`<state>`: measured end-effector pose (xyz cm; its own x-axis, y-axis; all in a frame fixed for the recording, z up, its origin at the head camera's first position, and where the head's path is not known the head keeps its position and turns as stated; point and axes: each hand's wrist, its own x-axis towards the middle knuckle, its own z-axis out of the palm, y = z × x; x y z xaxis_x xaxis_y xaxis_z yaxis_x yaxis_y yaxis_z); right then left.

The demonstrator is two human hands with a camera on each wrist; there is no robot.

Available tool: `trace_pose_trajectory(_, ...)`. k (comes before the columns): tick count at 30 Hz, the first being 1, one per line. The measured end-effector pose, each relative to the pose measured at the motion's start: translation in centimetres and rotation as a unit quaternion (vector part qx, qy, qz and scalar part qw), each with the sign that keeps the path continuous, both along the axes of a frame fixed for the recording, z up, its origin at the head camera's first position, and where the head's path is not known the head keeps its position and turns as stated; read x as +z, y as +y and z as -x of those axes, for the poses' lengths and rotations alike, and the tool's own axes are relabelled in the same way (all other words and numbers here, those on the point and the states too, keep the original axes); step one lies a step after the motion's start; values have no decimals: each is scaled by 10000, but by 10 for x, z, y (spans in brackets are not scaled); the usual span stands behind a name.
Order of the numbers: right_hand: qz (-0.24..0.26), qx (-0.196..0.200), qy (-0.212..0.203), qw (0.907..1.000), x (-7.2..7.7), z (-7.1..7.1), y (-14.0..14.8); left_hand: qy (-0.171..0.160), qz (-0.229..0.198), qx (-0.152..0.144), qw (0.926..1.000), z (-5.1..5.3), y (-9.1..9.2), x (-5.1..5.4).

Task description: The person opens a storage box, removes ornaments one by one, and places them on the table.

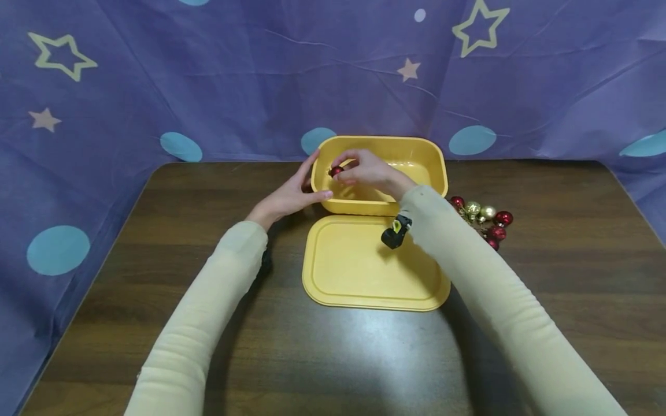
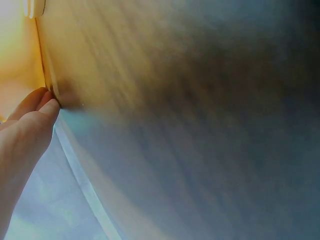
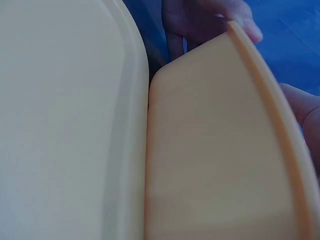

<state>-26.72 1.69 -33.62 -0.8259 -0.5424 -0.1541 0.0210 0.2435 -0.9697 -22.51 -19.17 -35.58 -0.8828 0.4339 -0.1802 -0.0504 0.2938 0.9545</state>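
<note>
In the head view a yellow plastic box stands at the back of the table. My left hand holds its left end, thumb on the front rim and fingers along the outer left wall. Inside the box opening, my right hand pinches a small red Christmas ball between thumb and fingers. The left wrist view shows my left hand against the box wall. In the right wrist view the box's front wall hides most of my right hand and the ball.
A yellow lid lies flat on the wooden table, just in front of the box. Several red and gold Christmas balls lie right of the box, partly behind my right sleeve. A purple star-patterned cloth hangs behind the table.
</note>
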Motion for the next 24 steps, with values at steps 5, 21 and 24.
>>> trace_pose_trajectory(5,14,-27,223,9997,3,-6,4,-41,-73,-6,10000,0,-3,-2)
trace_pose_trajectory(21,-434,392,990,9934,23,-42,47,5,287,75,9996,2,-4,-6)
trace_pose_trajectory(24,-727,404,1208,9892,28,-50,60,20,288,68,9996,2,-5,-6)
